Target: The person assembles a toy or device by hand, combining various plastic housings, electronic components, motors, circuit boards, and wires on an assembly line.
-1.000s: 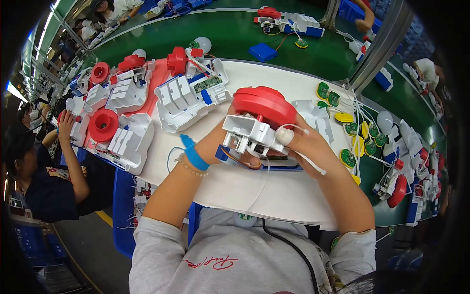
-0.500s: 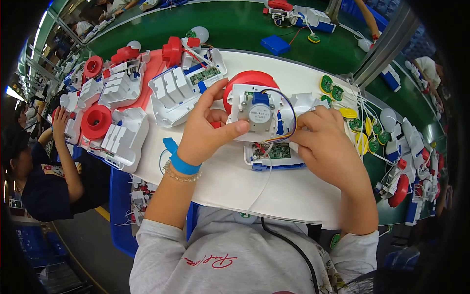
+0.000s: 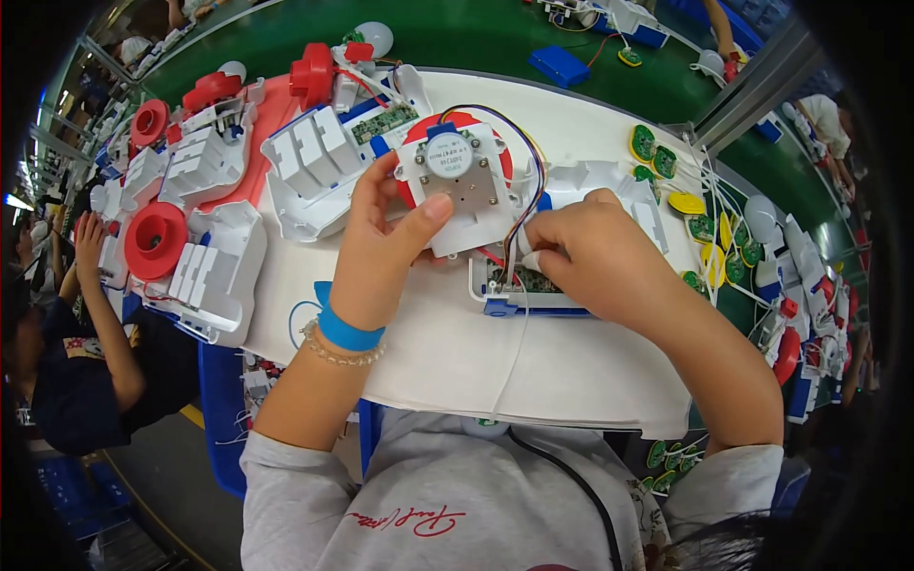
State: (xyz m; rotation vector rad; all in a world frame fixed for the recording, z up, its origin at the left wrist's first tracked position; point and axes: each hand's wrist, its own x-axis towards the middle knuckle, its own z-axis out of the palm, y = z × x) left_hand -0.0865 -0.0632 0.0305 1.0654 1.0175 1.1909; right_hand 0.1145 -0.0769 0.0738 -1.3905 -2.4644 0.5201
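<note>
Left hand (image 3: 381,238): clamped on a white plastic plate (image 3: 466,226), thumb on the near face, fingers around its left edge. A round silver metal motor (image 3: 449,157) sat on this face, and a red round plastic part (image 3: 407,188) showed behind. The hold seemed chosen to keep the motor side turned up toward the person, with the plate raised so that its wiring hung free.

Right hand (image 3: 609,252): apart from the left, to the right of the plate, thumb and forefinger drawn close at the thin multicoloured wires (image 3: 541,181) that arched over from the motor. I could not tell what, if anything, lay between the fingertips.

Partly covered by the right hand was a white-and-blue plastic housing (image 3: 505,306) with a green circuit board (image 3: 535,282), resting on the white-covered desk (image 3: 447,371). Its nearness presumably spared the short wires any pull.

Beyond the right hand, an open white plastic shell (image 3: 595,178); farther right, green round circuit boards (image 3: 665,162), probably set aside to leave the middle free. Beyond the left hand, a white shell with ribbed compartments (image 3: 319,157) lay open side up, likely for easy reach.
</note>
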